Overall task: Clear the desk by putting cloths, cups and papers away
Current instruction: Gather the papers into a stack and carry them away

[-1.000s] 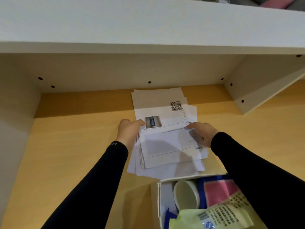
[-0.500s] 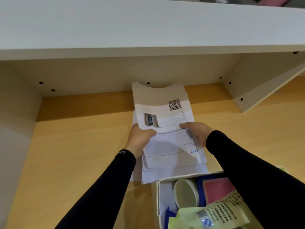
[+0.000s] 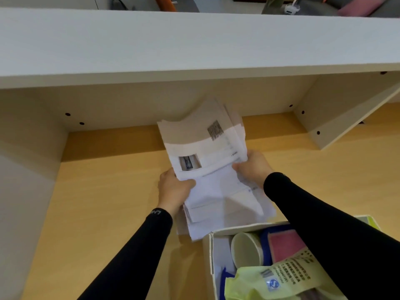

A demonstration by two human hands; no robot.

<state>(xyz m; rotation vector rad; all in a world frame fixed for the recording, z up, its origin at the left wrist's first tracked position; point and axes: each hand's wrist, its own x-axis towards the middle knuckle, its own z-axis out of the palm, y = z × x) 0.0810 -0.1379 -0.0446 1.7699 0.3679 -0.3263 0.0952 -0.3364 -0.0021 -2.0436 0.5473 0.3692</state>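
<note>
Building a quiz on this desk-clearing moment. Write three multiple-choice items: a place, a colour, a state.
1. Where is the cup? A in the white box; B on a chair; C in a hand.
2. What colour is the bag in the box? A red; B yellow-green; C black.
3. How are the papers held? A by one hand; B by both hands; C by none.
Answers: 1 A, it lies inside the box; 2 B, its plastic is yellow-green; 3 B, the left hand and right hand each grip a side.

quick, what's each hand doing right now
Left hand: gripping the paper stack at its left edge.
Right hand: gripping the same stack's right edge.
</note>
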